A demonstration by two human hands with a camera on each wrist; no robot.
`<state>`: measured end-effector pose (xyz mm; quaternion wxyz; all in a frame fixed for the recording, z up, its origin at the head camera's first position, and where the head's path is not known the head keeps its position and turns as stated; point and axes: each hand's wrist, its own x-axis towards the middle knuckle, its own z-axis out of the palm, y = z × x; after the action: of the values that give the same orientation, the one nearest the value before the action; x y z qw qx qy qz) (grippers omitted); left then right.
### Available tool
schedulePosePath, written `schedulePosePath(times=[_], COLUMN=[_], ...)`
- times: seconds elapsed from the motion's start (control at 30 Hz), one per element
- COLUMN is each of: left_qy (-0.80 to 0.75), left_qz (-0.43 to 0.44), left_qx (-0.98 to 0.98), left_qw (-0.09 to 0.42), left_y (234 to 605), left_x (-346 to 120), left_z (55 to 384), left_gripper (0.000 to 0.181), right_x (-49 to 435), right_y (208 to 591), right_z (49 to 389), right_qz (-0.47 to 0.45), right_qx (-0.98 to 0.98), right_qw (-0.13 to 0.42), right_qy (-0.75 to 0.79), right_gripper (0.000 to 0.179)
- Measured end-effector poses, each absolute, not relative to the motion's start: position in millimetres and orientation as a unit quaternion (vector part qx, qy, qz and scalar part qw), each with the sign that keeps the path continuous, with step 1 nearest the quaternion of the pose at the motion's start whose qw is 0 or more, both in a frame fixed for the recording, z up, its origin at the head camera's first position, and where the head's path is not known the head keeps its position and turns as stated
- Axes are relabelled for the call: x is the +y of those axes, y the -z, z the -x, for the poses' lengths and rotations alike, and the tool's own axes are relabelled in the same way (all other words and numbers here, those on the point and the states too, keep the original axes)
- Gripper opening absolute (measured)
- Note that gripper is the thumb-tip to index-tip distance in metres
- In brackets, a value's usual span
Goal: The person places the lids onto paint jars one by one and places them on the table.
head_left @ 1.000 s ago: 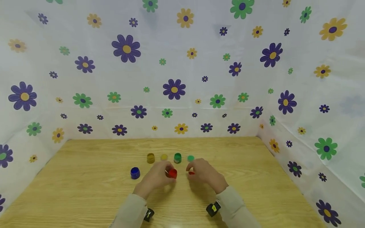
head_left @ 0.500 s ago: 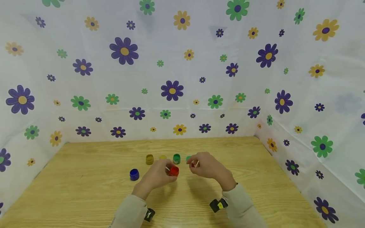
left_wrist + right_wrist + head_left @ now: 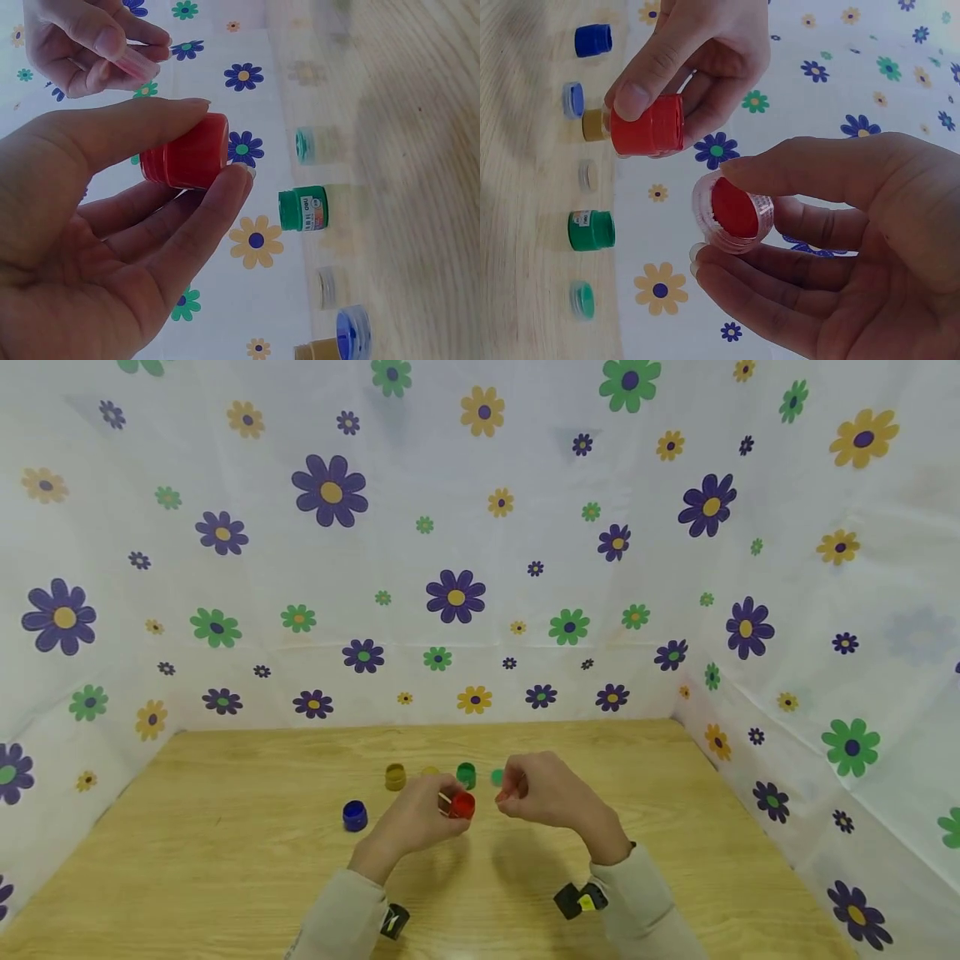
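Observation:
My left hand (image 3: 412, 820) grips a small red paint jar (image 3: 196, 154) between thumb and fingers, its open top tipped toward the right. To its right, my right hand (image 3: 553, 795) pinches a clear screw lid (image 3: 736, 210) with red paint inside. Jar and lid are apart, both held above the wooden table (image 3: 247, 877). In the right wrist view the lid's inner face shows. Beyond the hands stands an open green paint jar (image 3: 467, 776), with its green lid (image 3: 497, 777) close by my right fingers.
A yellow-brown paint jar (image 3: 395, 777) and a yellow lid (image 3: 430, 771) stand behind my left hand. A blue paint jar (image 3: 355, 816) is to its left, with a blue lid (image 3: 573, 100) seen in the right wrist view. A flower-patterned curtain (image 3: 405, 560) borders the table.
My right hand has risen and moved right with the lid, turning so its red inside is hidden from the head view. My left hand has shifted slightly up and right with the red jar.

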<state>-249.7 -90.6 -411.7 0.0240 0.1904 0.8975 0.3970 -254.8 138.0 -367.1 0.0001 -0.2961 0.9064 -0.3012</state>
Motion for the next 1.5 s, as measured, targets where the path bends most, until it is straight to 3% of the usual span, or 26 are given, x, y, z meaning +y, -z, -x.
schedulePosePath(times=[0.23, 0.5, 0.7, 1.5], left_qy=[-0.411, -0.413, -0.404, -0.388], left_qz=[-0.182, -0.181, -0.182, -0.220], left_qx=[0.893, 0.892, 0.896, 0.895], left_qw=[0.027, 0.022, 0.022, 0.018], left_y=[413.2, 415.5, 413.1, 407.4], left_x=[-92.7, -95.3, -94.6, -88.9], left_z=[248.6, 248.4, 250.2, 252.7], left_gripper=[0.028, 0.028, 0.030, 0.031], right_x=[137.4, 134.4, 135.0, 141.0], right_y=[368.0, 371.1, 369.1, 364.3], right_z=[252.2, 252.7, 254.2, 252.0], right_qz=[0.282, 0.290, 0.285, 0.292], right_qx=[0.910, 0.902, 0.909, 0.913], right_qw=[0.007, 0.010, 0.001, -0.008], right_qy=[0.305, 0.319, 0.306, 0.286], right_gripper=[0.024, 0.008, 0.020, 0.024])
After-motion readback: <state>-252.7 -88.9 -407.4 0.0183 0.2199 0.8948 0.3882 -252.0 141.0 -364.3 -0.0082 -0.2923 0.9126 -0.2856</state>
